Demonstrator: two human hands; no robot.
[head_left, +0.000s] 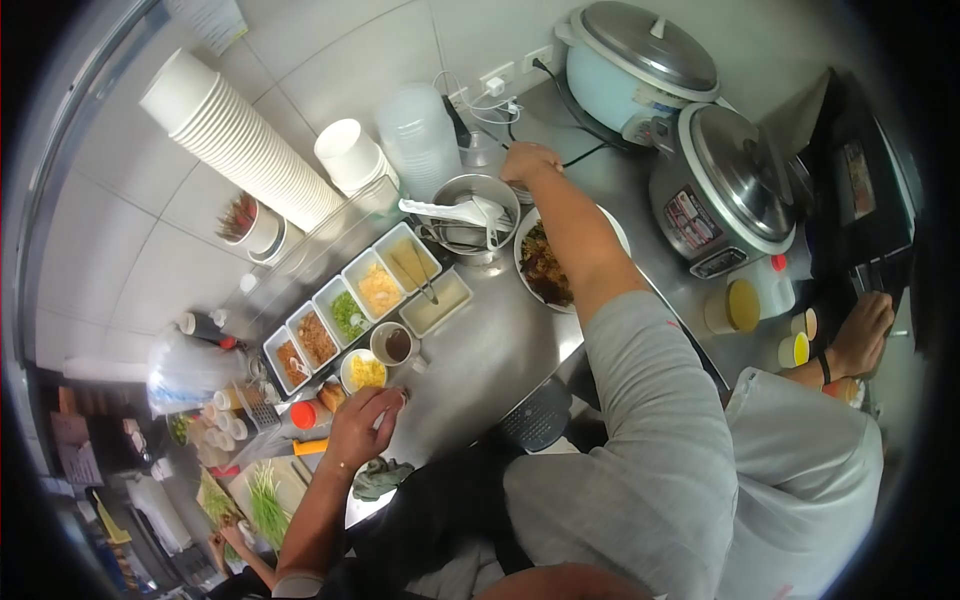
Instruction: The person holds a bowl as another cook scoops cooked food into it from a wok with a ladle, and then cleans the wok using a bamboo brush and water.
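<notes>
My left hand [365, 425] is loosely curled with thumb and forefinger apart, just in front of a small bowl of yellow food [367, 371]. A mug of dark liquid [397, 345] stands beside that bowl. Stretched to the back of the counter, my right hand [532, 163] has its fingers closed; what they hold is hidden. It is nearest to a metal pot [482, 190] with a white-handled utensil [465, 211] across it. Beneath my right forearm lies a white plate of dark and brown food [543, 265], partly covered by the arm.
Trays of toppings [345, 312] line the left side, below stacked paper cups [240, 140]. Two rice cookers [640, 75] stand at the back right. A co-worker's hand [862, 335] is at the right edge; another person's hands [232, 540] are near green stalks at lower left.
</notes>
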